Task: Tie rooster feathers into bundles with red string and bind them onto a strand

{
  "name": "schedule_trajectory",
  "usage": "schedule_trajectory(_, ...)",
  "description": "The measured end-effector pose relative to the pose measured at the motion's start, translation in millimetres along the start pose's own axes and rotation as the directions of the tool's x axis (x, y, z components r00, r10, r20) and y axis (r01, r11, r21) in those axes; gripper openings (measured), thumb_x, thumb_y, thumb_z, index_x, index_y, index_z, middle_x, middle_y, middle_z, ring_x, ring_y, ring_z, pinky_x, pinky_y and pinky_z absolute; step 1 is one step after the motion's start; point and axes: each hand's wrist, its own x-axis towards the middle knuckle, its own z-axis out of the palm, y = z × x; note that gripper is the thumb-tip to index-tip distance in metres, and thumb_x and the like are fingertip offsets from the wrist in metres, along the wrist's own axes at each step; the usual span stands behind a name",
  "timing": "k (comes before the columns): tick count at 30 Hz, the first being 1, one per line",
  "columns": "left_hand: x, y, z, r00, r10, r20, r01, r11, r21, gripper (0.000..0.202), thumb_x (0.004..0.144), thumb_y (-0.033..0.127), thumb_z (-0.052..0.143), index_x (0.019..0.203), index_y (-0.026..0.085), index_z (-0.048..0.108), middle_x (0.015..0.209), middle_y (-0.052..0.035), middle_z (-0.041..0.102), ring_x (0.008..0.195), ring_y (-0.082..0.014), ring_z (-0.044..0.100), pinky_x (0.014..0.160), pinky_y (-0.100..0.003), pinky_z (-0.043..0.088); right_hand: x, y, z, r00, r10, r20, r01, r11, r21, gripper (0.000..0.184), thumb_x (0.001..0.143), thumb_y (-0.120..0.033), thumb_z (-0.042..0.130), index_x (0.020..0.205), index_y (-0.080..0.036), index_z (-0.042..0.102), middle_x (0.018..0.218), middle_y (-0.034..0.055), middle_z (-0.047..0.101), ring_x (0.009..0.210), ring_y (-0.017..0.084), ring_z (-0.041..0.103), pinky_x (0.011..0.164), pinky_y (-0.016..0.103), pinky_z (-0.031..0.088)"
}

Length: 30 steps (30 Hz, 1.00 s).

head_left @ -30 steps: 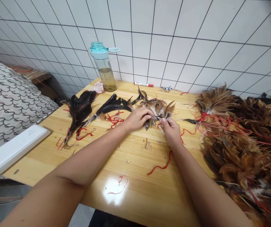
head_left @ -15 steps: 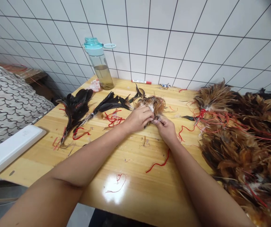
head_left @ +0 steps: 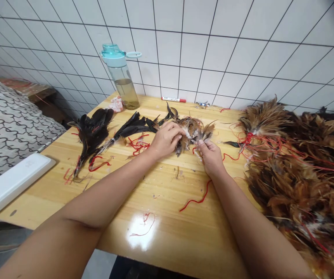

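Feathers (head_left: 192, 124), likely light, soft and easily bent, best held at the base, are handled near the back edge of the tabletop (head_left: 184, 236), a tuft (head_left: 206, 132) pinched in the right hand's (head_left: 211, 155) grip; the left hand's (head_left: 167, 140) cannot be told

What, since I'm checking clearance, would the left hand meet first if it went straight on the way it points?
Probably the brown feathers directly ahead of the left hand; depth is unclear, so it may already be touching them.
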Motion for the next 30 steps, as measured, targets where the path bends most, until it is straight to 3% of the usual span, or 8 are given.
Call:
schedule_trajectory(5, -3.3, -3.1, 7.3, 0.990, 0.109, 0.090, -0.114, 0.992, 0.052, 0.030, 0.094, 0.016, 0.045, 0.109, 0.021, 0.070, 0.095, -0.0072, 0.061, 0.092, -0.0193, 0.052, 0.083, -0.033, 0.045, -0.4, -3.4, 0.1, 0.997, 0.065, -0.050, -0.062, 0.996, 0.058, 0.051, 0.067, -0.067, 0.070, 0.080, -0.017, 0.066, 0.053, -0.0052, 0.047, 0.047, 0.008, 0.035, 0.044, 0.023, 0.028)
schedule_trajectory(8, -4.0, -2.0, 8.9, 0.983, 0.134, 0.125, -0.147, 0.984, 0.105, 0.029, 0.095, 0.018, 0.046, 0.108, 0.022, 0.072, 0.093, -0.0074, 0.060, 0.091, -0.0200, 0.049, 0.081, -0.033, 0.044, 0.1, -0.5, 1.8, 0.999, -0.002, -0.042, 0.002, 1.000, 0.004, 0.047, 0.070, -0.064, 0.069, 0.079, -0.018, 0.067, 0.054, -0.0041, 0.048, 0.052, 0.010, 0.041, 0.049, 0.024, 0.033)
schedule_trajectory(13, -2.5, 0.1, 5.2, 0.985, 0.111, 0.135, -0.126, 0.986, 0.107, 0.022, 0.094, 0.020, 0.049, 0.089, 0.019, 0.070, 0.094, -0.0078, 0.062, 0.094, -0.0211, 0.049, 0.084, -0.034, 0.043, 0.6, 3.4, 2.5, 0.997, -0.076, -0.022, 0.075, 0.994, -0.076, 0.042, 0.075, -0.059, 0.065, 0.076, -0.017, 0.067, 0.062, -0.0010, 0.055, 0.059, 0.013, 0.048, 0.057, 0.027, 0.038)
schedule_trajectory(20, -0.9, 5.7, 1.2, 0.978, 0.154, 0.143, -0.164, 0.984, 0.063, 0.015, 0.094, 0.021, 0.047, 0.089, 0.017, 0.060, 0.093, -0.0079, 0.064, 0.091, -0.0205, 0.052, 0.089, -0.037, 0.042, -1.8, 1.5, 0.5, 0.994, -0.110, 0.016, 0.111, 0.971, -0.212, 0.038, 0.077, -0.054, 0.059, 0.074, -0.017, 0.065, 0.059, -0.0022, 0.051, 0.058, 0.013, 0.043, 0.060, 0.028, 0.037)
schedule_trajectory(30, 0.5, 11.6, -1.8, 0.966, 0.208, 0.151, -0.235, 0.954, 0.187, 0.022, 0.097, 0.024, 0.042, 0.087, 0.017, 0.060, 0.086, -0.0080, 0.063, 0.085, -0.0213, 0.051, 0.080, -0.036, 0.039, 0.0, 4.8, 2.2, 0.981, -0.178, 0.074, 0.192, 0.927, -0.322, 0.028, 0.076, -0.045, 0.057, 0.071, -0.018, 0.065, 0.073, 0.0036, 0.064, 0.073, 0.019, 0.056, 0.072, 0.032, 0.045)
